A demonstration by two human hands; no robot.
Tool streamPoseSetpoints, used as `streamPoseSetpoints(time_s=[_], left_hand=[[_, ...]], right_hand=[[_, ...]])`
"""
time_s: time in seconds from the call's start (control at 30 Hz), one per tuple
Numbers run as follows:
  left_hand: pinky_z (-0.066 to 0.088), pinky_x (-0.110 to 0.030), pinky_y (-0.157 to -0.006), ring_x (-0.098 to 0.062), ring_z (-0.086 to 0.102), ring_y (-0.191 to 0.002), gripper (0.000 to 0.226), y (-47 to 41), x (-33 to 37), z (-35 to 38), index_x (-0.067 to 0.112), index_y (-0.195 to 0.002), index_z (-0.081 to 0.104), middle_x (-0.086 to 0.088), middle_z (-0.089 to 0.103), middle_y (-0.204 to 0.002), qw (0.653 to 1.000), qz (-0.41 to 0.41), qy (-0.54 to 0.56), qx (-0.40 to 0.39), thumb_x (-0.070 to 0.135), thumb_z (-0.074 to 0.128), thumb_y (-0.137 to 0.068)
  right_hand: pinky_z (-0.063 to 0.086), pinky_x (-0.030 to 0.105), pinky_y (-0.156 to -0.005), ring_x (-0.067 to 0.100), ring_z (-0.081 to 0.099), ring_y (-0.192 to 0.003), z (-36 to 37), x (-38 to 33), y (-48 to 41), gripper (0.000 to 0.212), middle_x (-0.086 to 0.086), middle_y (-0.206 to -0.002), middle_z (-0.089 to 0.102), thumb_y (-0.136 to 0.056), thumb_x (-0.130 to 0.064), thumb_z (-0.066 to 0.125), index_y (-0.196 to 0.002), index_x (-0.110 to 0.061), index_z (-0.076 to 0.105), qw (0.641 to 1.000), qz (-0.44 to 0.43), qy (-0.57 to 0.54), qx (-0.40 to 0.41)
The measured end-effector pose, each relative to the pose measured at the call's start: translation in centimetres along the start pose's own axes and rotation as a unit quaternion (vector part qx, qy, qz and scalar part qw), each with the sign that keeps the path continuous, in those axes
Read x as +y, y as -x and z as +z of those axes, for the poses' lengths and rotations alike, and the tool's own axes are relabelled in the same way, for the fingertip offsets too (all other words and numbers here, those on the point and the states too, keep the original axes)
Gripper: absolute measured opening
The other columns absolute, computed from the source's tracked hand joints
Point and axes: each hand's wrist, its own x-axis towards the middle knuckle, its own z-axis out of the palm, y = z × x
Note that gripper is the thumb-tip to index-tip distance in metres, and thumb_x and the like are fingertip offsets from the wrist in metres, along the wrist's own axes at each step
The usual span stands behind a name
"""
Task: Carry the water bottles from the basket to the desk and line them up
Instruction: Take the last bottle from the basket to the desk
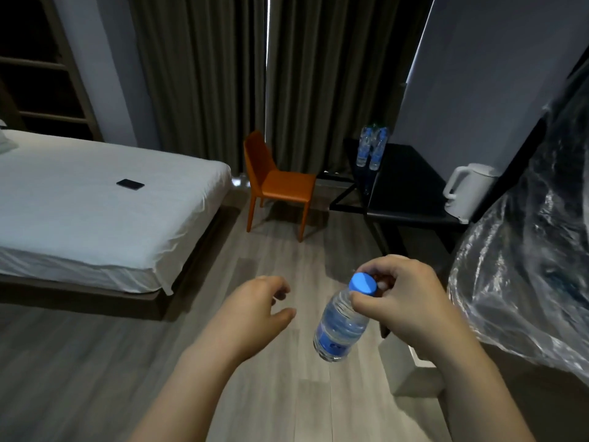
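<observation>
Nothing here can be read. The near water bottle [343,315] wears a blue label [333,341] with a pale mark on it, too blurred to make out. The labels on the bottles [371,148] standing on the counter [411,193] are too small to read.
</observation>
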Motion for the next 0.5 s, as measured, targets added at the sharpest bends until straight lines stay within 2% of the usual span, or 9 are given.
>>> streamPoseSetpoints(time_s=[0.13,0.27,0.5], left_hand=[[0.048,-0.019,-0.088,0.001,0.055,-0.103,0.033,-6.9,-0.5,-0.3,0.032,-0.118,0.054,0.016,0.056,-0.116,1.000,-0.004,-0.004,0.001,0.040,0.061,-0.087],[0.048,-0.020,-0.089,0.001,0.054,-0.103,0.032,-12.4,-1.6,-0.5,0.032,-0.118,0.054,0.016,0.055,-0.115,1.000,-0.005,0.002,-0.009,0.040,0.060,-0.087],[0.049,-0.021,-0.091,-0.001,0.055,-0.104,0.035,-22.5,-4.1,-1.4,0.029,-0.120,0.055,0.013,0.056,-0.116,1.000,0.010,0.003,-0.023,0.039,0.061,-0.088]], right_hand=[[0.057,0.024,-0.062,0.005,0.061,-0.073,0.3,1.2,-6.9,0.020,-0.015,-0.079,0.059,-0.058,-0.035,0.072,-0.077,-0.032,0.066,1.000,0.005,-0.006,0.005],[0.058,0.028,-0.065,0.008,0.062,-0.072,0.9,2.2,-13.2,0.020,-0.014,-0.081,0.059,-0.062,-0.030,0.075,-0.081,-0.031,0.066,1.000,0.008,0.019,-0.003],[0.058,0.024,-0.066,0.010,0.061,-0.075,3.1,3.8,-22.3,0.025,-0.013,-0.085,0.058,-0.064,-0.031,0.074,-0.088,-0.027,0.068,0.999,0.034,0.031,-0.008]])
